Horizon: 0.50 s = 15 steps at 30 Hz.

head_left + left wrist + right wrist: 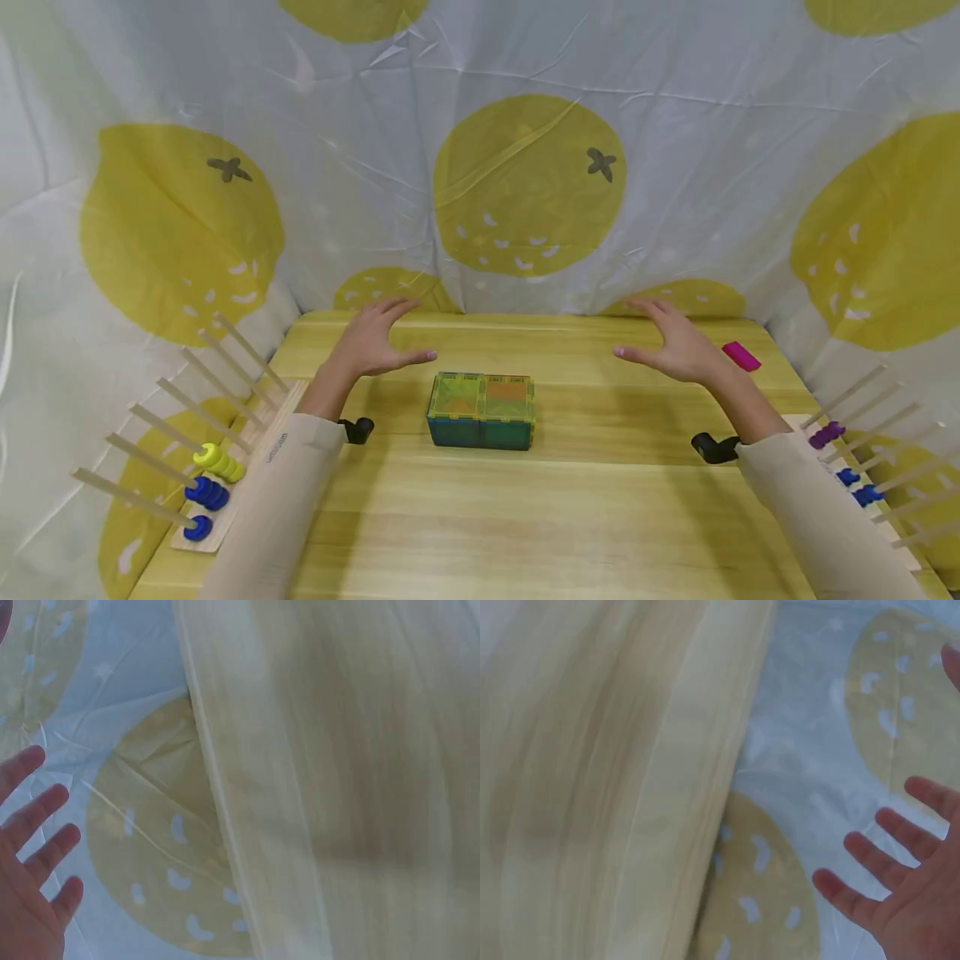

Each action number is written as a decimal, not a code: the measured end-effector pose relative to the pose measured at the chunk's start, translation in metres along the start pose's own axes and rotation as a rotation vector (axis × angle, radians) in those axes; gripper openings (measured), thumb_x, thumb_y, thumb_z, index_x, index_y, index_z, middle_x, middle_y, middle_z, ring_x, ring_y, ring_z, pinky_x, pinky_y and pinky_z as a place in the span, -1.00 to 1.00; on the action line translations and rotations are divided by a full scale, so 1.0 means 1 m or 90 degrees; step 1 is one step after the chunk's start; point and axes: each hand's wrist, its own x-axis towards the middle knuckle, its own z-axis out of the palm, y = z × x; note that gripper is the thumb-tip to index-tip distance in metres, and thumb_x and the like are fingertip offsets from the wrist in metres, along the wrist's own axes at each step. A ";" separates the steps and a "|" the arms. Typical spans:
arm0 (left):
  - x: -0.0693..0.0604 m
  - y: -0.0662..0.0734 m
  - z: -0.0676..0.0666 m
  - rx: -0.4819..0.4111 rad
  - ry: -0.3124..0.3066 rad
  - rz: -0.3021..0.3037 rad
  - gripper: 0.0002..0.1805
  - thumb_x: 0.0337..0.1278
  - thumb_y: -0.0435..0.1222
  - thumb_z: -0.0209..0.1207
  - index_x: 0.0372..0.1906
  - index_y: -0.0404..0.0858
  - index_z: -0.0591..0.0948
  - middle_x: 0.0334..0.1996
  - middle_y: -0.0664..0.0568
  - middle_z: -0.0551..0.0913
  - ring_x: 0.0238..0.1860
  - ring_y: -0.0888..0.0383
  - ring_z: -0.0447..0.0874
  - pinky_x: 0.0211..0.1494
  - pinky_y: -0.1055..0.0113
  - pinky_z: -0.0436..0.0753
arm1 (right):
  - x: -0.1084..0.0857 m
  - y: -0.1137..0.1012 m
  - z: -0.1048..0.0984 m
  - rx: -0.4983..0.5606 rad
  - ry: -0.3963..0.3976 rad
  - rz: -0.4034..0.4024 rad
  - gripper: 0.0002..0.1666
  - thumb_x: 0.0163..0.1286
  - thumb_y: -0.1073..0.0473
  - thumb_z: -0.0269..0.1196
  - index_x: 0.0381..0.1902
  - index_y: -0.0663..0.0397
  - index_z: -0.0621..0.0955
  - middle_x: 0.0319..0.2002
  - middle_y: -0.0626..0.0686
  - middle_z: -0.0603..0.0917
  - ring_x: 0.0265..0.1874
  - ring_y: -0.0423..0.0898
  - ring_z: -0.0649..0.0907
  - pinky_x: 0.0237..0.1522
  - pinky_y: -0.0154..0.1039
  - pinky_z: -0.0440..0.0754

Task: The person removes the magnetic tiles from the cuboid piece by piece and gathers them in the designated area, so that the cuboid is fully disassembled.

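Observation:
Between the two hands, a box of translucent coloured tiles stands on the wooden table. Its top shows green and orange panels with yellow edges; its front is blue-green. My left hand hovers to the left of the box and beyond it, thumb pointing inward, holding nothing. On the other side my right hand is held up likewise, with nothing in its grasp. Both wrist views show spread fingers, the left hand and the right hand touching no object.
A pegged wooden board with yellow and blue rings lies along the left edge. Another pegged board with purple and blue pieces is at the right. A magenta block lies beyond the right forearm. A lemon-print curtain surrounds the table.

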 end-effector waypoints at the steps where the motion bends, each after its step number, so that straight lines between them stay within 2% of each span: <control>1: -0.003 0.001 0.001 -0.019 0.005 0.001 0.13 -0.07 0.47 0.29 0.58 0.02 0.31 0.59 -0.09 0.24 0.59 -0.25 0.14 0.55 -0.38 0.12 | -0.002 -0.002 0.002 0.016 0.007 -0.005 0.08 0.36 -0.36 0.32 0.63 -0.07 0.17 0.59 0.26 0.16 0.49 0.39 0.27 0.32 0.50 0.32; 6: -0.017 0.007 0.010 -0.116 0.001 0.006 0.03 -0.02 0.39 0.35 0.56 0.10 0.33 0.59 -0.02 0.23 0.59 -0.22 0.17 0.44 -0.41 0.31 | -0.011 -0.012 0.017 0.108 0.025 -0.034 -0.02 0.39 -0.22 0.37 0.59 0.00 0.25 0.53 0.21 0.29 0.42 0.28 0.40 0.30 0.36 0.48; 10: -0.027 0.010 0.019 -0.174 -0.016 0.007 -0.03 0.05 0.32 0.36 0.56 0.18 0.31 0.58 -0.01 0.24 0.57 -0.23 0.18 0.41 -0.44 0.31 | -0.016 -0.020 0.031 0.147 0.035 -0.045 -0.05 0.38 -0.16 0.40 0.57 -0.03 0.28 0.50 0.18 0.36 0.38 0.24 0.47 0.27 0.32 0.52; 15: -0.040 0.016 0.025 -0.223 -0.006 0.025 -0.06 0.03 0.24 0.42 0.54 0.25 0.32 0.57 0.04 0.27 0.56 -0.21 0.20 0.42 -0.45 0.29 | -0.021 -0.031 0.050 0.189 0.037 -0.061 -0.08 0.35 -0.12 0.44 0.55 -0.08 0.33 0.46 0.12 0.41 0.34 0.20 0.52 0.26 0.25 0.58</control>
